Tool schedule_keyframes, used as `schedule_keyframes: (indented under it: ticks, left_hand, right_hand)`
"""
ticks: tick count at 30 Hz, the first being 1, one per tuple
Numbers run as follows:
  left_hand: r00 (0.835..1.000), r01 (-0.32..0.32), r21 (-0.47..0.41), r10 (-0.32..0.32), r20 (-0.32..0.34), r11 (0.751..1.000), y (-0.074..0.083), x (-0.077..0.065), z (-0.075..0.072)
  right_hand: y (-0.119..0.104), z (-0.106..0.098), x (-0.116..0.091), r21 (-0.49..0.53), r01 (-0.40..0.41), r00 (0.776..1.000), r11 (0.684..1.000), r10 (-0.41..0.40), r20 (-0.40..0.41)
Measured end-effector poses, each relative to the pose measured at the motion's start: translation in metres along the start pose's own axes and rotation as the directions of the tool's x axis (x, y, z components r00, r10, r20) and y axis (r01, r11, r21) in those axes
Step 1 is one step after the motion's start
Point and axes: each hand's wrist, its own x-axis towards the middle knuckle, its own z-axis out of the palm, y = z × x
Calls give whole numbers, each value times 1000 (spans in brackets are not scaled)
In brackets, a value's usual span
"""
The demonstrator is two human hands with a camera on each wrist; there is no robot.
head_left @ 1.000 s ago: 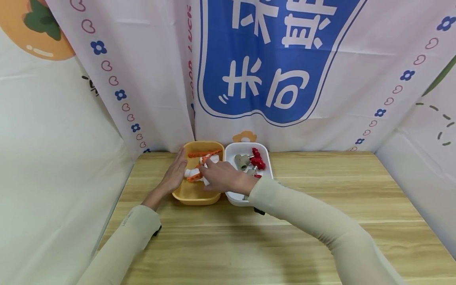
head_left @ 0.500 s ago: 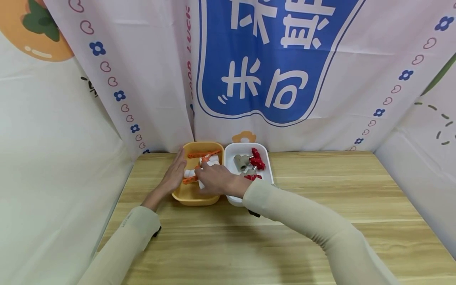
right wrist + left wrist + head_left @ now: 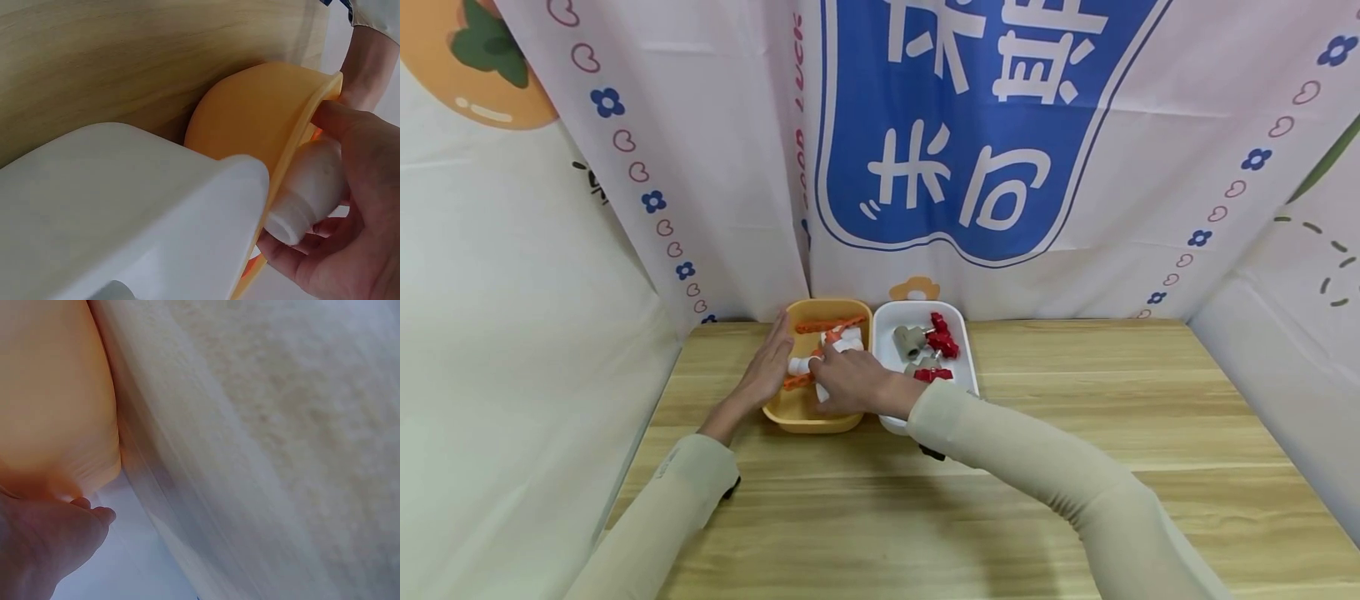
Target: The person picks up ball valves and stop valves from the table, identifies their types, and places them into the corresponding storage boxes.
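Note:
My left hand (image 3: 767, 362) lies with straight fingers against the left outer side of a yellow plastic bin (image 3: 811, 426). In the left wrist view the same hand (image 3: 53, 540) touches the bin's wall (image 3: 56, 394). My right hand (image 3: 850, 382) reaches into that bin, its fingers curled round a white plastic valve (image 3: 312, 181), part of which the hand hides. Other white valves (image 3: 850, 340) with long orange handles (image 3: 820, 326) lie in the bin around the fingers.
A white bin (image 3: 967, 354) stands close against the yellow one on its right, under my right forearm. It holds several grey-beige valves (image 3: 910, 340) with red handles (image 3: 943, 342). Both bins sit at the back of a wooden table (image 3: 1075, 367), before a printed curtain (image 3: 737, 167).
My right hand and forearm have shifted slightly left and down within the yellow bin; the front orange handle has moved a little left. The left hand stays in place.

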Motion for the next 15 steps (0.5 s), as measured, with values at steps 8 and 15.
schedule_keyframes:
  ticks: [8,15]
  left_hand:
    - [1000,-4,-3,4,-3,1000,2,0,1]
    - [1000,1,9,-1,-1,1000,0,0,1]
  right_hand:
    - [7,0,-9,-34,30,998,999,-32,-48]
    - [16,-5,-16,-85,32,992,996,-42,-115]
